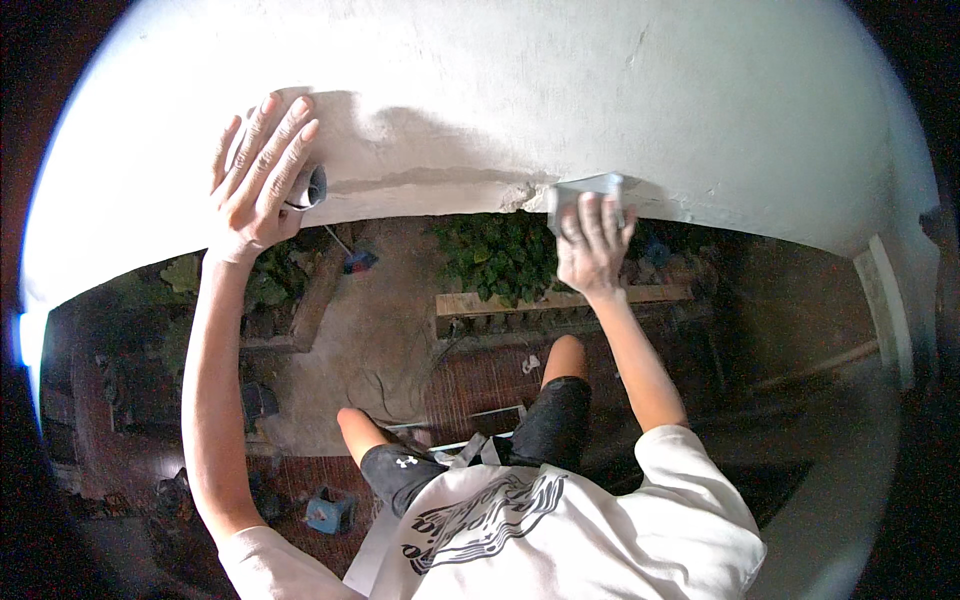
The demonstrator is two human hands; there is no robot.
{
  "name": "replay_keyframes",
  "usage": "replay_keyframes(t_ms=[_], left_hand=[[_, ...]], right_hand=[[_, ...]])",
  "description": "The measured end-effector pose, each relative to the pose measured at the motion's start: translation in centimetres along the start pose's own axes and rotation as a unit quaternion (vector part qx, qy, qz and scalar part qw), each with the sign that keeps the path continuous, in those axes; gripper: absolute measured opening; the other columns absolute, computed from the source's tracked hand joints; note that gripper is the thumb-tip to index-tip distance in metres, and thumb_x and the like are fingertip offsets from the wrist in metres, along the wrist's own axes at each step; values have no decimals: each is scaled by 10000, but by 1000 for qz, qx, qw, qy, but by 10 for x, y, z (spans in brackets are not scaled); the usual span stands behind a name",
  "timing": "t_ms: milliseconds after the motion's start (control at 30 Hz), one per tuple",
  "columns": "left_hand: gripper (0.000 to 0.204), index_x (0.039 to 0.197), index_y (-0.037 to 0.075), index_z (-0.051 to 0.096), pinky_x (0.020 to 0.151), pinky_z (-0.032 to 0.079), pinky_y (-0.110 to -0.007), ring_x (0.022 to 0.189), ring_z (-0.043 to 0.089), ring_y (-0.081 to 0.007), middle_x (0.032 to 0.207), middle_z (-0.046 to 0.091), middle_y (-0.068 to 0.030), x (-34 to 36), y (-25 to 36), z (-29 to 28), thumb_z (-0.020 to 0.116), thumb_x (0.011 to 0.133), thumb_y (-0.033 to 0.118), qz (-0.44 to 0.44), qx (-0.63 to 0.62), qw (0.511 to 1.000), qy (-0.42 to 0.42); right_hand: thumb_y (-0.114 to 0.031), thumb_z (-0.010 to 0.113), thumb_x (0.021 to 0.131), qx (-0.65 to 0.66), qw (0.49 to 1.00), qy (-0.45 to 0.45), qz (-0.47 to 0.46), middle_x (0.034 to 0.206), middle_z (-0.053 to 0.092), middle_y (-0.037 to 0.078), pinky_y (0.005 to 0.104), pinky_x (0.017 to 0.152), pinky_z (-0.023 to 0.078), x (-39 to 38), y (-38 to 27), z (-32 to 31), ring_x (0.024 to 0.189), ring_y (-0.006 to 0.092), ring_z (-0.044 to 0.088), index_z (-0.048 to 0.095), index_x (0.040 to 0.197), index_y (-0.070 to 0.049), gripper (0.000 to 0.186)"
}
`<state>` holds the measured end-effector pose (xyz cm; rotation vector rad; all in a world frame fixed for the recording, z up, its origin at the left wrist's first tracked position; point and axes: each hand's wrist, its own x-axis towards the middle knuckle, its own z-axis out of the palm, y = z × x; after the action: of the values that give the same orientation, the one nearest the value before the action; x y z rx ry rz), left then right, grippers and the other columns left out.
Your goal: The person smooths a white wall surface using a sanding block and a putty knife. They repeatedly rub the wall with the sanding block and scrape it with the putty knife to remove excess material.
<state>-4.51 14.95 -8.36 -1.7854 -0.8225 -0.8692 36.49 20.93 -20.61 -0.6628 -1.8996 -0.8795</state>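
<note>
A white plastered surface point(450, 60) curves across the top of the view. My left hand point(258, 180) lies against it with long, stretched fingers. Under that palm is a grey sheet point(312, 188), curled at its edge and looking like sandpaper. Farther right, my right hand point(594, 245) presses a pale grey folded sheet point(590, 186), also like sandpaper, to the plaster near its lower edge. Between the hands runs a rough greyish strip point(430, 178), with a chipped spot point(518, 194) just left of the right-hand sheet. Whitish dust coats my hands.
Far below are leafy plants point(495, 258) behind a ledge point(560, 299), a blue container point(328, 512) and a dark slatted floor point(460, 385). A light metal bar point(465, 443) shows by my legs. On the right stands a pale upright edge point(890, 310).
</note>
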Motion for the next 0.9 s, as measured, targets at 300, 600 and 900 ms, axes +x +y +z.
replay_keyframes(t_ms=[300,600,900], left_hand=[[481,1317,166,572,1135,305,-441,1294,492,-213,1317,591,12,-4,0,2,628,840,149,-8,8,1000,-1],[384,1262,158,621,1134,302,-439,1271,516,-225,1287,612,-13,-5,1,0,586,881,192,-14,40,999,-18],[464,1290,158,597,1078,386,-434,1270,516,-235,1295,607,-19,-1,0,0,659,832,197,12,4,1000,19]], right_hand=[[-257,555,898,-47,996,-67,-44,1467,418,-134,546,1163,76,38,-48,27,1339,110,393,536,1310,-401,437],[-180,530,904,-52,998,12,-19,1486,416,-1,550,1170,-37,23,-46,35,1429,227,271,572,1287,-360,425],[-358,452,931,61,982,-152,-90,1487,409,-36,542,1168,-88,114,-83,13,1346,139,402,547,1318,-347,398]])
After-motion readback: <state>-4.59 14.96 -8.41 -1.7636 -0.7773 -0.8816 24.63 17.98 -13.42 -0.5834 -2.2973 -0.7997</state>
